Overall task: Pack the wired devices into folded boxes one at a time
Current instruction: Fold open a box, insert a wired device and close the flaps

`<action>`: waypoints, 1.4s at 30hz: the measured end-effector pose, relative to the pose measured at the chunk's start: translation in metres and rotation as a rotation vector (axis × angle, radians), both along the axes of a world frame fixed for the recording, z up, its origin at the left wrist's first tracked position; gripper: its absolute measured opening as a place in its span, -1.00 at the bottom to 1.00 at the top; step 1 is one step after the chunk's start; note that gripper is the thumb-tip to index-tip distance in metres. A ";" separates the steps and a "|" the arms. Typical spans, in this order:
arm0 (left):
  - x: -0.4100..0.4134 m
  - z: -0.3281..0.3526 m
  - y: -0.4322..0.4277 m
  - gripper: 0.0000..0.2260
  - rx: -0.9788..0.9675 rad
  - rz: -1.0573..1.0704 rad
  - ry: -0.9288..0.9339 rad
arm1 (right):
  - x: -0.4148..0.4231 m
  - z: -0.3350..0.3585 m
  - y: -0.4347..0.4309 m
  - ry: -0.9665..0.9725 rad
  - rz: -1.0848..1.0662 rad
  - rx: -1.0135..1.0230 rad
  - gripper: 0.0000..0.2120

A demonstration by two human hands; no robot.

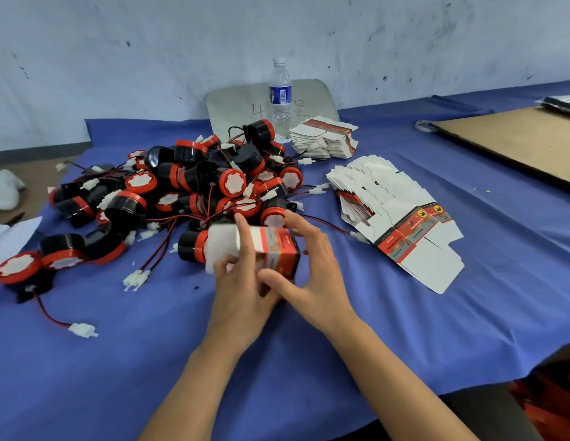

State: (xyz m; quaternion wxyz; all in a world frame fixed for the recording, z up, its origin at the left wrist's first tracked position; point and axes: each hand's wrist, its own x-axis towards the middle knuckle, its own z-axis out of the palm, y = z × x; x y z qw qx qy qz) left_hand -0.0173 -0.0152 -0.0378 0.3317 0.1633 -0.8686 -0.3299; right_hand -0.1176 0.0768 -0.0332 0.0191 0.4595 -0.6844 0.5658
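My left hand [242,281] and right hand [312,275] both clasp the folded box [283,253] just in front of the device pile [194,183], left forefinger [245,237] laid along its top; risk: the open white end flap [223,246] may crease, or trap a stray wire [325,223], if tucked askew.

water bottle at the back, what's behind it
Behind the water bottle a pale rounded panel stands against the wall, with a handwritten 4 left of the bottle and scribbles right. The bottle covers anything written between.
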 end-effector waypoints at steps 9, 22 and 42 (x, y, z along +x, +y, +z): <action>0.002 0.001 -0.011 -0.60 -0.175 0.231 0.348 | -0.010 0.000 -0.001 -0.201 -0.326 0.041 -0.56; 0.003 -0.005 -0.041 -0.87 0.191 0.551 0.125 | -0.013 -0.002 0.002 -0.202 -0.423 0.006 -0.67; -0.001 0.005 0.011 -0.44 -0.049 0.082 0.370 | -0.003 -0.004 0.008 0.112 -0.100 -0.492 -0.69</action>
